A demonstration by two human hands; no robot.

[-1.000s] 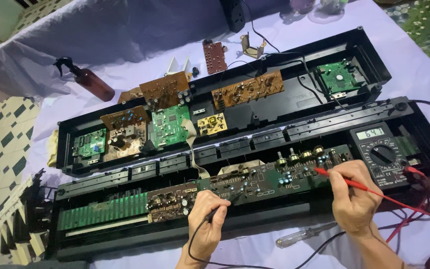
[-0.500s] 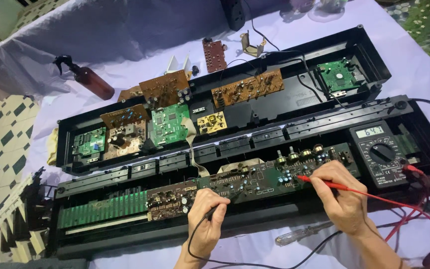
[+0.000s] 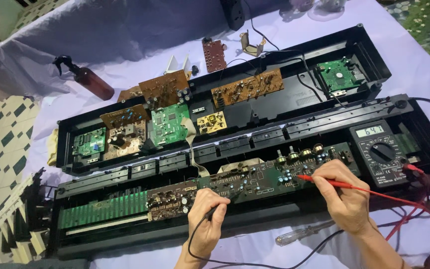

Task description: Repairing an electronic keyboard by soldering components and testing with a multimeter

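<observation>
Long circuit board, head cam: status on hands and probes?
Left hand grips black probe, tip on the long circuit board. Right hand holds red probe on the same board. Multimeter display lit. Nothing obstructing; screwdriver lies off-board.

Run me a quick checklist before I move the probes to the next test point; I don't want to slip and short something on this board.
1. Red probe gripped in right hand, tip on the dark circuit board: ok.
2. Black probe in left hand; tip contact hidden by fingers: cannot tell.
3. Multimeter display lit and showing a reading: ok.
4. Red lead plugged into the meter at its right edge: ok.
5. Leads clear of the screwdriver: not ok, a black lead runs right beside it.
6. Power to the board off: cannot tell.
</observation>
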